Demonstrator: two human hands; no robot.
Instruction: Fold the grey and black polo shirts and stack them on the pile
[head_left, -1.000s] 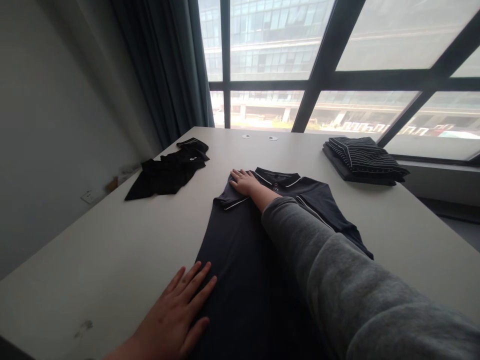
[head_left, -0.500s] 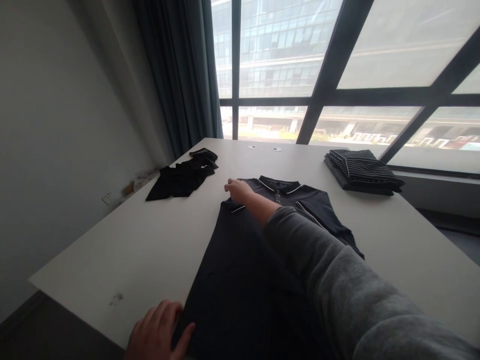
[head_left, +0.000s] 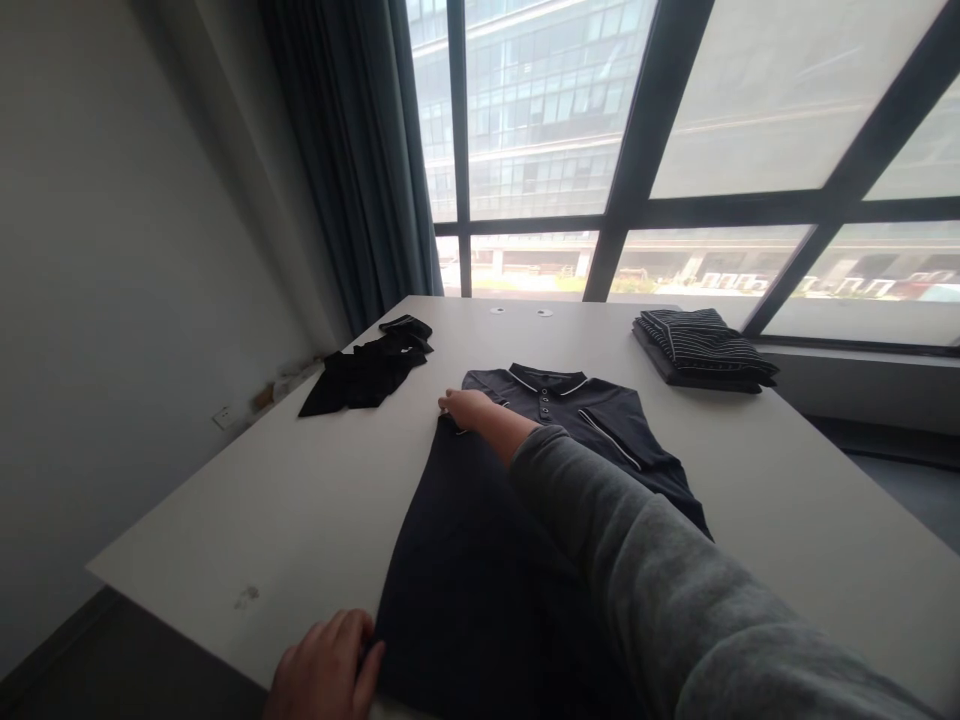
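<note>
Hands (head_left: 466, 407) gripping dark polo shirt (head_left: 495, 540), white table (head_left: 300, 510)

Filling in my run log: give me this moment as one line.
left hand: pinching polo shirt hem | right hand: gripping folded left sleeve edge | shirt flat on table

polo shirt (head_left: 517, 560): dark navy cloth, matt, smooth knit, pale piping at collar
table (head_left: 300, 500): white, matt, smooth, scuffed at 7 o'clock
sleeve (head_left: 675, 600): grey, soft fleecy cloth
folded striped garment (head_left: 701, 345), 1 o'clock: dark cloth, thin pale stripes
curtain (head_left: 360, 150): dull teal fabric
</note>
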